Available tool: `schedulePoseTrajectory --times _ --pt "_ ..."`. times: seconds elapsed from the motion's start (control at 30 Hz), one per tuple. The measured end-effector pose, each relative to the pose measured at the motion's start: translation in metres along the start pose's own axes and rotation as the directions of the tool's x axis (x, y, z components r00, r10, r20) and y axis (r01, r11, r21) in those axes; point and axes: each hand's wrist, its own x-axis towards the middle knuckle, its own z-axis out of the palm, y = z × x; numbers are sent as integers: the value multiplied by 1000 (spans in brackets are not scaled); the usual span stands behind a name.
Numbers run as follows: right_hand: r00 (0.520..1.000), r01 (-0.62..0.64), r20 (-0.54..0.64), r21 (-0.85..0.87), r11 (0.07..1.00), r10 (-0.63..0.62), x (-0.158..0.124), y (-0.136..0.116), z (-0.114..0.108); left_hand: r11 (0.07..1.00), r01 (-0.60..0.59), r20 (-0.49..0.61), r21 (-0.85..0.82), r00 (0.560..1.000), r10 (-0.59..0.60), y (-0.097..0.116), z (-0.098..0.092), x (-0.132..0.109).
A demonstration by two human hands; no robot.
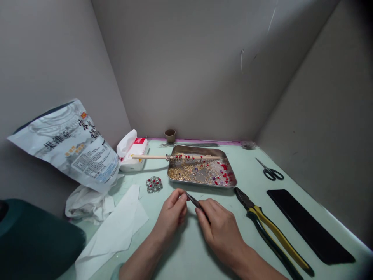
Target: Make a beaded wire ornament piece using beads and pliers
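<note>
"Dark metal, that slim tool (196, 202) between the 2 hands; how is it held?"

"With the right hand (220, 225) closed round it, its tips towards 11 o'clock. The left hand (175, 209) is pinched narrow at those tips; whatever sits in its fingertips is too small to tell."

"How should it handle?"

"Stiff and fairly light, I'd judge, maybe slick: grip well back from the points."

"And farther out?"

"At 10 o'clock from the hands, 1 beaded wire piece (154, 184): probably light and easily bent, so best taken by the outer loops. At 12 o'clock, the metal tray (201, 184) of loose beads (186, 172), likely to roll, with 1 pale rod (150, 157) lying across."
</note>
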Motion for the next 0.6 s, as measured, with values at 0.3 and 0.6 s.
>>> schedulePoseTrajectory --times 0.3,0.6 --pt "994 -71 89 64 995 65 4 -7 -1 981 39 81 -188 996 -24 -1 -1 -2" --pt "920 -274 383 464 842 88 22 -2 -38 969 81 245 -233 969 -22 4 -14 -2"
